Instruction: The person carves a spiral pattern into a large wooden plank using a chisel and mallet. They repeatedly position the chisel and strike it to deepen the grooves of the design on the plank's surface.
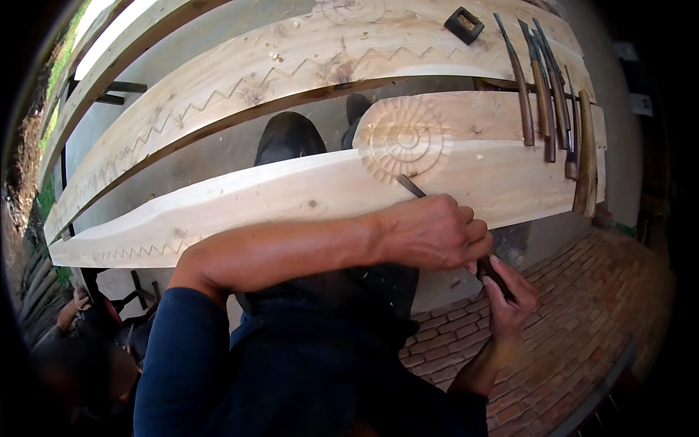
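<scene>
A wood carving chisel (411,186) slants across the near edge of a pale wooden board (291,186). Its metal tip rests at or just above the lower rim of a carved round spiral (408,135) with notched segments. My left hand (440,231) is closed around the chisel's shaft, the forearm lying over the board. Below and to the right, my right hand (513,295) grips the chisel's dark handle (496,277). The middle of the chisel is hidden inside my left fist.
Several long-handled carving tools (542,87) lie across the boards at the right. A small black square object (464,25) sits on a farther board (306,62) with a carved zigzag line. At lower left another person (80,364) is nearby. Brick paving (568,328) covers the floor at right.
</scene>
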The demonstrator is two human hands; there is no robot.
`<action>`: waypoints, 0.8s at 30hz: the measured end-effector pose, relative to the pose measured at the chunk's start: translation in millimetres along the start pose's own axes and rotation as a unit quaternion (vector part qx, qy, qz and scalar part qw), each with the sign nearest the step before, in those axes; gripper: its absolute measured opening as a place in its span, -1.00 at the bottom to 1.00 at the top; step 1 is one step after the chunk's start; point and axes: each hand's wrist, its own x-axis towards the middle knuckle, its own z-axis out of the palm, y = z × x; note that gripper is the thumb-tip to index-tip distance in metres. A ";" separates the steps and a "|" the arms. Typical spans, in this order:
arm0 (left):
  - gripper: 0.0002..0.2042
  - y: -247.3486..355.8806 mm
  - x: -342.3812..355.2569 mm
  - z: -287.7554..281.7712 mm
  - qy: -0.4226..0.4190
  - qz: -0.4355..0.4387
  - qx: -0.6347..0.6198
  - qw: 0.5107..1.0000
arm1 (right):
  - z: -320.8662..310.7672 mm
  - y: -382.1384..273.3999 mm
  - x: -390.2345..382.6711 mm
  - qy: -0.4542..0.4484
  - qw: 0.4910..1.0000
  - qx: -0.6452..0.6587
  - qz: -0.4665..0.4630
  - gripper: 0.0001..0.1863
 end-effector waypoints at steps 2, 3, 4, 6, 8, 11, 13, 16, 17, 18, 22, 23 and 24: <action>-0.76 -2.1 -0.4 0.5 0.000 0.003 -0.001 1.000 | 1.8 1.9 -0.5 0.006 1.000 -0.002 -0.004 -0.48; -0.73 -2.6 -0.9 2.6 -0.003 -0.001 -0.006 1.000 | 2.4 2.0 -1.1 0.009 1.000 0.003 0.000 -0.48; -0.70 -3.4 -1.1 5.0 -0.007 -0.005 -0.011 1.000 | 3.2 2.1 -1.2 0.012 1.000 0.008 0.003 -0.48; -0.67 -4.4 -2.0 5.8 -0.014 -0.011 -0.022 1.000 | 4.3 1.0 -1.2 0.016 1.000 0.007 0.007 -0.48; -0.67 -3.9 -2.0 3.0 -0.021 -0.016 -0.031 0.999 | 5.1 -1.4 -1.2 0.017 1.000 -0.003 0.008 -0.48; -0.66 -3.8 -1.8 0.7 -0.024 -0.016 -0.047 0.998 | 5.8 -0.5 -2.1 0.018 1.000 -0.002 0.002 -0.48; -0.66 -4.3 -1.7 0.9 -0.022 -0.013 -0.052 0.998 | 6.0 -1.3 -2.7 0.018 1.000 -0.008 -0.002 -0.48; -0.66 -4.0 -1.3 0.5 -0.024 -0.009 -0.055 0.998 | 7.6 -3.2 -4.9 0.025 1.000 -0.009 -0.001 -0.49; -0.66 -3.8 -1.3 0.2 -0.026 -0.008 -0.055 0.998 | 8.6 -3.7 -5.5 0.028 1.000 -0.007 0.000 -0.49; -0.66 -3.9 -1.0 0.9 -0.026 -0.007 -0.056 0.998 | 9.2 -3.5 -6.2 0.030 1.000 -0.006 0.000 -0.49; -0.66 -4.0 -1.2 3.2 -0.028 -0.012 -0.061 0.998 | 10.3 -5.0 -7.5 0.038 0.999 0.002 0.012 -0.49; -0.65 -3.9 -0.8 3.5 -0.029 -0.015 -0.063 0.997 | 10.1 -5.6 -7.4 0.040 0.999 0.005 0.019 -0.49; -0.66 -4.2 -1.2 3.1 -0.026 -0.018 -0.066 0.997 | 10.0 -4.8 -6.1 0.035 0.999 0.006 0.014 -0.49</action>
